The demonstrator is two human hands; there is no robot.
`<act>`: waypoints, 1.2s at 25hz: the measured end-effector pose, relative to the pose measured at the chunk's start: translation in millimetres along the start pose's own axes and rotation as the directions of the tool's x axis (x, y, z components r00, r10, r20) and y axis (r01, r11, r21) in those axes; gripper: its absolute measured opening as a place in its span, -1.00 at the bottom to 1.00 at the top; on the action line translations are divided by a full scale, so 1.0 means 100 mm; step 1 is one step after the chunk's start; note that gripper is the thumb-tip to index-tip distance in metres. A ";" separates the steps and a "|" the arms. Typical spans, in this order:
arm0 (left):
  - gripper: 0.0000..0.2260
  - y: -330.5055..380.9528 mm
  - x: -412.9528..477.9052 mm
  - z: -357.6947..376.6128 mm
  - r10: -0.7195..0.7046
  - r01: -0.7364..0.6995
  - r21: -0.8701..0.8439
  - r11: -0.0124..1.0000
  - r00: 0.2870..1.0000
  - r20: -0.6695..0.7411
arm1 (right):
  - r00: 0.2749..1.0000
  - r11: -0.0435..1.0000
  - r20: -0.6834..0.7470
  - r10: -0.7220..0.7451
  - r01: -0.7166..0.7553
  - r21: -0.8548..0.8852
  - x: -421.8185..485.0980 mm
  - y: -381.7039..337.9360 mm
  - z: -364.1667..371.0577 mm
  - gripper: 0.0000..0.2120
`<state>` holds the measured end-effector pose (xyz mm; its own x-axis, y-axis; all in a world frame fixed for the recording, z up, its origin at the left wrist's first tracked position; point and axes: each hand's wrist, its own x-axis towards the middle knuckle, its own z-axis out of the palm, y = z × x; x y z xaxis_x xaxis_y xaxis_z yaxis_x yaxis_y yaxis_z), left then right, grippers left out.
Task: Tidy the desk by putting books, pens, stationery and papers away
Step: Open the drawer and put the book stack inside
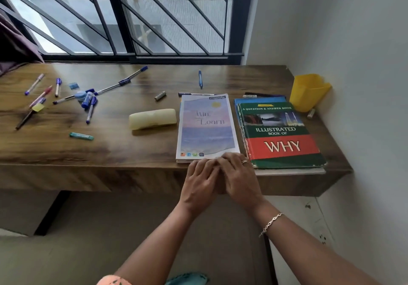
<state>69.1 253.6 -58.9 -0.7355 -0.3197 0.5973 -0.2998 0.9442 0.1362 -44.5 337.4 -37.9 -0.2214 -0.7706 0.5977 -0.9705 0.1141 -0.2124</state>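
step: square notebook (207, 128) beside book stack (280, 134) | left hand (199, 182), right hand (239, 178): flat, grasping nothing | tip: slide along surface (110, 152), align edges

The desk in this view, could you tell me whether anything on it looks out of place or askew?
Yes. The pens lie scattered and crossed on the left of the desk, while the yellow holder at the right appears to hold none. The green book sits slightly skewed on its stack.

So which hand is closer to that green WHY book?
The right hand. It rests at the desk's front edge just beside the green WHY book's near left corner; the left hand sits farther left, below the pastel notebook.
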 end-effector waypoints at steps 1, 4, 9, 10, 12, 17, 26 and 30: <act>-0.78 0.01 -0.10 -0.03 -0.029 0.029 -0.012 1.000 0.999 -0.039 | 1.000 0.999 -0.007 0.002 -0.001 0.047 -0.06 -0.08 0.02 -0.75; -0.88 0.01 -0.40 -0.03 -0.214 0.218 -0.051 0.975 0.974 0.079 | 0.991 0.958 0.078 0.113 -0.130 0.257 -0.26 -0.29 0.16 -0.84; -0.81 -0.26 -0.52 0.12 -0.758 0.970 -0.226 0.091 0.215 0.615 | 0.455 0.156 0.559 0.693 -0.852 0.500 -0.44 -0.35 0.48 -0.82; -0.79 -0.33 -0.53 0.20 -0.730 0.939 -0.273 -0.207 0.038 0.683 | 0.260 -0.140 0.651 0.713 -0.858 0.495 -0.45 -0.30 0.55 -0.76; -0.66 -0.41 -0.57 0.36 -0.634 0.733 -0.319 -0.601 -0.194 0.749 | 0.007 -0.491 0.735 0.678 -0.740 0.460 -0.49 -0.16 0.72 -0.71; -0.34 -0.56 -0.57 0.46 -0.493 0.343 -0.392 -0.854 -0.290 0.820 | -0.232 -0.681 0.688 0.688 -0.536 0.500 -0.52 0.00 1.01 -0.70; -0.19 -0.64 -0.53 0.58 -0.509 0.202 -0.477 -0.855 -0.156 0.846 | -0.188 -0.810 0.788 0.587 -0.121 0.574 -0.39 0.04 1.05 -0.35; -0.17 -0.66 -0.56 0.65 -0.488 0.168 -0.467 -0.868 -0.124 0.864 | -0.149 -0.832 0.819 0.554 -0.063 0.552 -0.42 0.09 1.10 -0.27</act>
<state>90.5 203.7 -152.6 -0.2867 -0.4896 -0.8235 0.4205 -0.8366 0.3510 -33.8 302.3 -149.9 -0.4268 -0.3352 -0.8399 0.8738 -0.3921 -0.2875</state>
